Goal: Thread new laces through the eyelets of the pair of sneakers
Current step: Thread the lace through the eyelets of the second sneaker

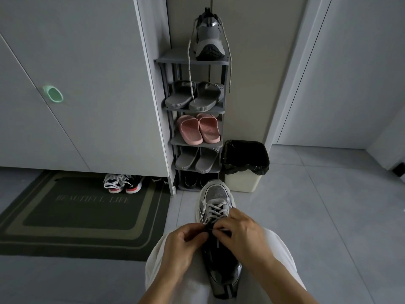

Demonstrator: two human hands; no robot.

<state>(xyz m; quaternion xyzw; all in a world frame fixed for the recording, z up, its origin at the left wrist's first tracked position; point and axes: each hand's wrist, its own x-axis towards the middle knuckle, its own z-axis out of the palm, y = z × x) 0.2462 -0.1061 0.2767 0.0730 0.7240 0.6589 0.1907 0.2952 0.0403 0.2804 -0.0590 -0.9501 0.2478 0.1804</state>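
Note:
A grey and silver sneaker (215,195) rests between my knees, toe pointing away, with a pale lace (215,210) crossed through its lower eyelets. My left hand (183,244) and my right hand (242,231) meet over the upper eyelets, each pinching the lace close to the tongue. A short end of lace hangs down below my right fingers. The second grey sneaker (209,38) stands toe-down on top of the shoe rack (224,110), and its long laces dangle down over the shelves.
The rack holds grey slippers (195,96), pink slippers (198,129) and more grey slippers below. A white bin with a black liner (244,166) stands right of it. A dark doormat (83,213) lies left, with red-soled shoes (122,183) under the cabinet.

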